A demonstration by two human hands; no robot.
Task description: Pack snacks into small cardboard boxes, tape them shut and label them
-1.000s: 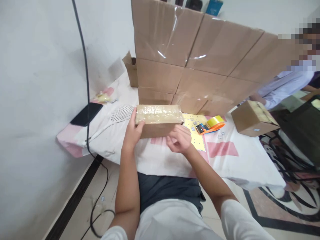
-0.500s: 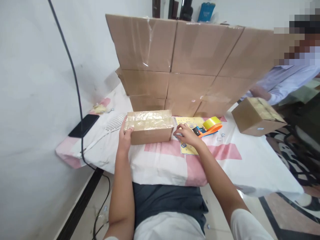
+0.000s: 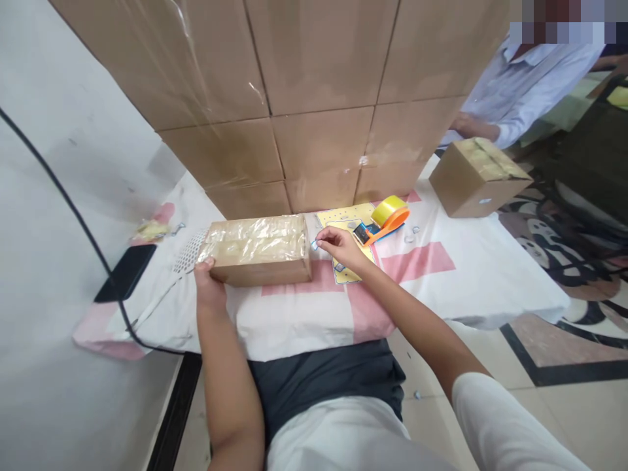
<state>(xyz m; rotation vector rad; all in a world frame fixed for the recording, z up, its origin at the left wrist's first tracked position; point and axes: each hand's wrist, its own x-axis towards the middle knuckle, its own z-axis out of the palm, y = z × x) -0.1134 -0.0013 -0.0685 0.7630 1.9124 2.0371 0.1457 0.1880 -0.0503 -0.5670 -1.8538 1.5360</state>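
A taped cardboard box (image 3: 262, 273) lies on the table in front of me, with shiny clear tape across its top. My left hand (image 3: 210, 278) is closed on its left end, thumb on the upper edge. Just off the box's right end, my right hand (image 3: 341, 247) pinches a small white-and-blue label (image 3: 314, 244) between thumb and fingertips. Beneath that hand is a yellow printed sheet (image 3: 348, 277). An orange tape dispenser (image 3: 401, 221) with a roll of yellowish tape (image 3: 388, 209) stands right beside it.
Stacked cardboard boxes (image 3: 324, 144) form a wall behind. Another taped box (image 3: 466, 190) with a small label stands at right, near a person in a light shirt (image 3: 534, 91). A black phone-like slab (image 3: 125, 273) and a hanging cable (image 3: 63, 199) are at left.
The view has tipped downward and things appear shifted left. My right hand is closer to the box's right end, and the pinched label now shows. My left hand stays on the box.
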